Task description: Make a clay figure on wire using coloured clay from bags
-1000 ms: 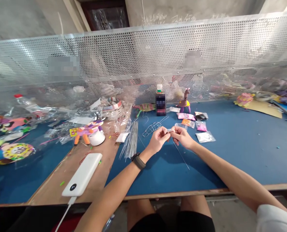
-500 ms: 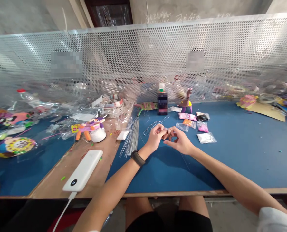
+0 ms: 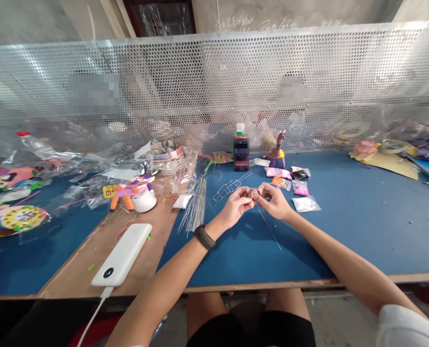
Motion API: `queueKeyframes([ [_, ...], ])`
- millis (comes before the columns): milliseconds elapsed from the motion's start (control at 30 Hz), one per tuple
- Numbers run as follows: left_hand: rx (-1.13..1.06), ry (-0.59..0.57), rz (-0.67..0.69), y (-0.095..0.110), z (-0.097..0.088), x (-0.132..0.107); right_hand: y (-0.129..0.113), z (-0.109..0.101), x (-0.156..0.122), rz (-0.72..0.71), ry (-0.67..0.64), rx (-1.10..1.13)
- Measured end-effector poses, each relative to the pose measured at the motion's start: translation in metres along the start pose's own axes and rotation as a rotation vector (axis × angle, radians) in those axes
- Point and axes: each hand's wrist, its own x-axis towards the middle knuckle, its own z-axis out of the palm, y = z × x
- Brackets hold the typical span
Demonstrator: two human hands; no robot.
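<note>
My left hand [image 3: 238, 205] and my right hand [image 3: 275, 201] meet above the blue table top [image 3: 344, 231], fingertips pinched together on a thin metal wire [image 3: 270, 230] that trails down and toward me from between them. A small brownish piece sits at the pinch; I cannot make it out. A bent wire frame [image 3: 227, 189] lies just behind my left hand. A bundle of straight wires [image 3: 196, 208] lies to the left of it. My left wrist wears a dark band [image 3: 204, 237].
Small bags of coloured material [image 3: 301, 189] lie right of my hands. A dark bottle [image 3: 240, 153] and a small clay animal [image 3: 277, 150] stand by the perforated metal screen [image 3: 214, 86]. A white power bank [image 3: 122, 254] lies on brown board at left, near foam toys and plastic wrap.
My right hand opened and dropped slightly half a second ago, then closed back onto the wire against my left fingertips. The view shifted a little.
</note>
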Motion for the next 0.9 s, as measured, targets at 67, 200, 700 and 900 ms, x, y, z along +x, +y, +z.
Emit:
queueKeyframes([
  [67, 0.044, 0.023, 0.037, -0.002, 0.001, 0.001, 0.001, 0.005, 0.001, 0.023, 0.049, 0.034],
  [200, 0.181, 0.047, 0.095, -0.005, -0.001, 0.004, 0.001, 0.017, 0.003, 0.098, 0.145, 0.136],
  [700, 0.771, 0.133, 0.352, 0.029, -0.02, -0.004, -0.009, 0.019, -0.008, 0.035, -0.048, 0.085],
  [900, 0.624, 0.193, 0.302, 0.029, -0.022, -0.001, -0.014, 0.03, -0.016, 0.084, -0.091, 0.25],
])
